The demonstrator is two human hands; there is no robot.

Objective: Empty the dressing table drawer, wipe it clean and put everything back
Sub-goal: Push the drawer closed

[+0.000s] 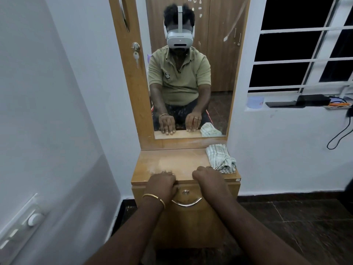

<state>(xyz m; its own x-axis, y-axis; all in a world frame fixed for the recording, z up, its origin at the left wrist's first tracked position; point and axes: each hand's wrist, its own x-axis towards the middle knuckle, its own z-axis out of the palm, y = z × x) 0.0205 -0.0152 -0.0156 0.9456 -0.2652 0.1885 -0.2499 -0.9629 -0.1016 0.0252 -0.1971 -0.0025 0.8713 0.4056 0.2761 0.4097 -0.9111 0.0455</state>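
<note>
The wooden dressing table (pixel 172 161) stands against the wall with its drawer (pixel 193 215) shut; a curved metal handle (pixel 186 203) and a round lock (pixel 185 192) sit on the drawer front. My left hand (pixel 162 183), with a gold bangle on the wrist, rests palm down on the front edge of the top. My right hand (pixel 207 177) rests the same way a little to the right. The mirror (pixel 191 73) shows both hands' fingers lying flat, holding nothing. A crumpled striped cloth (pixel 219 157) lies on the top's right side, just beyond my right hand.
A tall side cabinet door with a key in its lock (pixel 135 48) borders the mirror on the left. The window sill at right holds a pale round jar (pixel 256 102) and black devices (pixel 305 101) with a hanging cable. A switchboard (pixel 24 224) is on the left wall.
</note>
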